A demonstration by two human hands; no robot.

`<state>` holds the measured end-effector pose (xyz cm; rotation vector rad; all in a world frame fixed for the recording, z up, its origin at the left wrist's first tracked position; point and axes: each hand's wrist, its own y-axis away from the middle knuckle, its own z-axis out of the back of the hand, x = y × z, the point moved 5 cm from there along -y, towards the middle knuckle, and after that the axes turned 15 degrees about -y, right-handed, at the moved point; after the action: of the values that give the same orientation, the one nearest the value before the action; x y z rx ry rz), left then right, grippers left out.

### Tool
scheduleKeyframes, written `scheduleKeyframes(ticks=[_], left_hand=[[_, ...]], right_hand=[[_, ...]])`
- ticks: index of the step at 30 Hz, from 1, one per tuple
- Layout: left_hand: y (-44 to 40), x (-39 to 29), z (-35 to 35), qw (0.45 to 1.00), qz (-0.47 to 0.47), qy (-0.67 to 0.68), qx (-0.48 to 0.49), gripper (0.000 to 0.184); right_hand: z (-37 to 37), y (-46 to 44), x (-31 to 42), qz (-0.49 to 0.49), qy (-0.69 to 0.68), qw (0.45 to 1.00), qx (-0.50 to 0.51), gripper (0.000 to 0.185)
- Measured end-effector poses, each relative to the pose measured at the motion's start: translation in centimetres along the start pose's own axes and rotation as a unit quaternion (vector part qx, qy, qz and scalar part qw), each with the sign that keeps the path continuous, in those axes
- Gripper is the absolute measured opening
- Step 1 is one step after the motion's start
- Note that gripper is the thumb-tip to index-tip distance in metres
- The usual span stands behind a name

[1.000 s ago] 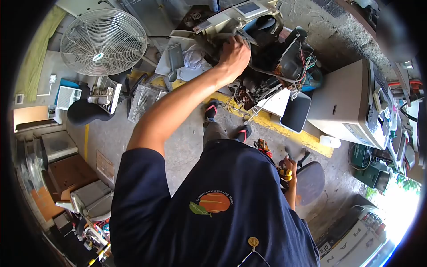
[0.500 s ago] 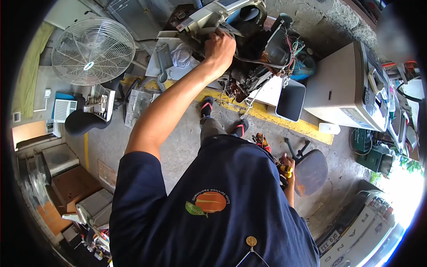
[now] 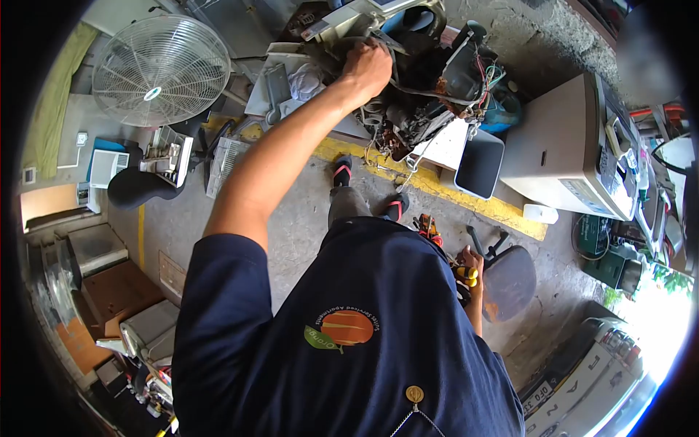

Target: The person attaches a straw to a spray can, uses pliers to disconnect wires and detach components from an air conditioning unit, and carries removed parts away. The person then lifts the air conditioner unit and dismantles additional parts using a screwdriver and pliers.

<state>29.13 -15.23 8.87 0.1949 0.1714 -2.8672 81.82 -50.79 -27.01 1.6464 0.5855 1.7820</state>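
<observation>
My view slightly shifted, left hand (image 3: 368,71) still curled over the heaped machine parts (image 3: 457,81) by the wall (image 3: 528,36), right hand (image 3: 473,261) still beside yellow-handled tools (image 3: 466,274), what either grips I cannot tell.

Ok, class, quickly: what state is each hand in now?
Left hand: fingers curled at the machine parts; grip hidden, cannot tell.
Right hand: by the yellow handles; open or closed, cannot tell.
</observation>
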Motion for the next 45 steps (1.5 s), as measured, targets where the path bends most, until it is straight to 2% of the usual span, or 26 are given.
scheduleKeyframes(ticks=[1,4,8,12,13,14,15,16,18,19,20,21,26,28,31,33,34,36,45], left_hand=[[0.4,0.1,0.0,1.000,0.010,0.015,0.001,0.023],[1.7,-0.3,0.2,0.997,0.043,0.056,0.007,0.023],[3.3,-0.8,0.4,0.992,0.060,0.107,0.011,0.023],[3.4,-2.0,0.2,0.983,0.082,0.165,-0.017,0.024],[3.2,-2.0,0.2,0.979,0.093,0.182,-0.023,0.024],[3.3,-1.9,0.7,0.974,0.105,0.200,-0.031,0.024],[3.1,-1.7,0.4,0.968,0.118,0.219,-0.039,0.024],[2.4,0.0,0.6,0.961,0.131,0.238,-0.047,0.024],[0.2,0.6,-4.1,0.942,0.069,0.330,0.002,0.031],[-0.6,0.2,-6.2,0.939,0.081,0.335,-0.008,0.031],[-1.4,-1.3,-6.9,0.980,0.059,0.123,-0.143,0.030],[-1.8,-3.2,-6.8,0.959,0.037,-0.101,-0.263,0.028],[-3.1,-4.8,-7.1,0.951,0.063,-0.171,-0.249,0.023],[-0.1,-3.5,-2.9,0.923,0.029,-0.225,-0.311,0.021],[0.1,-3.5,-3.5,0.933,0.068,-0.147,-0.322,0.018],[2.1,-2.3,-0.9,0.933,-0.007,-0.227,-0.279,0.017],[2.4,-1.8,-0.5,0.935,0.004,-0.224,-0.277,0.017],[2.0,-2.0,-0.4,0.929,-0.067,-0.249,-0.264,0.017],[-0.3,-0.9,-0.3,0.958,0.022,-0.135,-0.253,0.015]], right_hand=[[0.5,-1.3,-1.1,-0.002,-0.002,1.000,0.005,0.051],[-0.5,0.3,1.7,0.012,0.029,0.999,0.011,0.050],[-4.2,6.9,7.4,0.013,0.025,1.000,-0.014,0.052],[-2.5,6.2,3.0,0.034,0.049,0.998,-0.037,0.049],[-2.2,4.8,1.0,0.128,0.245,0.961,0.001,0.031],[-1.6,3.2,-2.0,0.218,0.431,0.875,0.036,0.028],[1.0,1.9,-6.6,0.333,0.482,0.810,0.037,0.031],[-0.6,4.2,-7.1,0.440,0.523,0.729,0.039,0.035],[-2.4,8.3,-4.1,0.426,0.415,0.799,0.095,0.027],[-2.7,9.0,-1.8,0.434,0.423,0.789,0.103,0.027],[-3.7,9.7,-0.3,0.437,0.425,0.785,0.112,0.027],[-4.7,10.5,1.5,0.439,0.426,0.782,0.121,0.027],[-7.5,14.1,5.6,0.431,0.432,0.777,0.153,0.028],[-7.4,15.3,6.3,0.422,0.437,0.777,0.163,0.029],[-7.6,15.8,8.5,0.417,0.443,0.773,0.177,0.030],[-7.9,15.9,9.9,0.410,0.449,0.770,0.192,0.030],[-8.0,16.2,10.7,0.405,0.453,0.769,0.199,0.031],[-8.0,16.4,11.7,0.395,0.457,0.769,0.209,0.031],[-4.8,20.6,14.7,0.331,0.461,0.794,0.217,0.035]])
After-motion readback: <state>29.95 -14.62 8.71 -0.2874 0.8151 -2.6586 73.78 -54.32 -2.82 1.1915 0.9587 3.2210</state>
